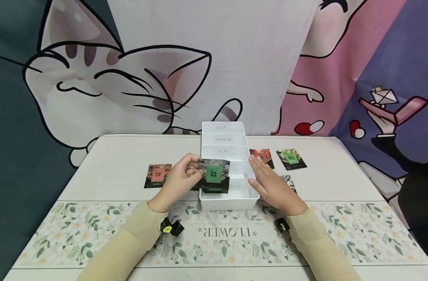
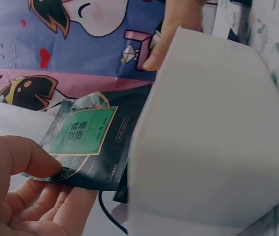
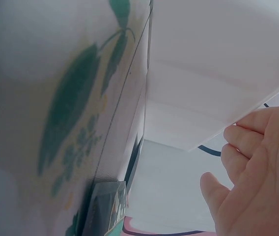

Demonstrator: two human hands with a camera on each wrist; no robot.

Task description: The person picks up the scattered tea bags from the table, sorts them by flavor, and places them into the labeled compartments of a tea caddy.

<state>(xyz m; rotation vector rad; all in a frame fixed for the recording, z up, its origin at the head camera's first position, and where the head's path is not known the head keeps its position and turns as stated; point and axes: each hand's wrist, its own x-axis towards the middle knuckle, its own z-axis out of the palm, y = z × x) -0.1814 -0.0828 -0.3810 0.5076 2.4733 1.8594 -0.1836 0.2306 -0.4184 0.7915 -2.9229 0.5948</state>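
My left hand [image 1: 181, 175] pinches a dark tea sachet with a green label [image 1: 214, 174] by its left edge, between thumb and fingers. The sachet hangs over the near left part of a long white compartment box [image 1: 229, 205], and the dark lower edge of another sachet shows beneath it. In the left wrist view the thumb lies across a corner of the held sachet [image 2: 83, 135]. My right hand [image 1: 273, 186], fingers extended, rests against the box's right rim. The right wrist view shows those fingertips [image 3: 250, 120] at the edge of the white wall.
A red-label sachet [image 1: 158, 175] lies left of the box. To its right lie another red sachet [image 1: 266, 157], a bright green one [image 1: 291, 159] and a black-and-white patterned one [image 1: 289, 181], partly behind my right hand. A floral runner [image 1: 105, 234] crosses the table's near side.
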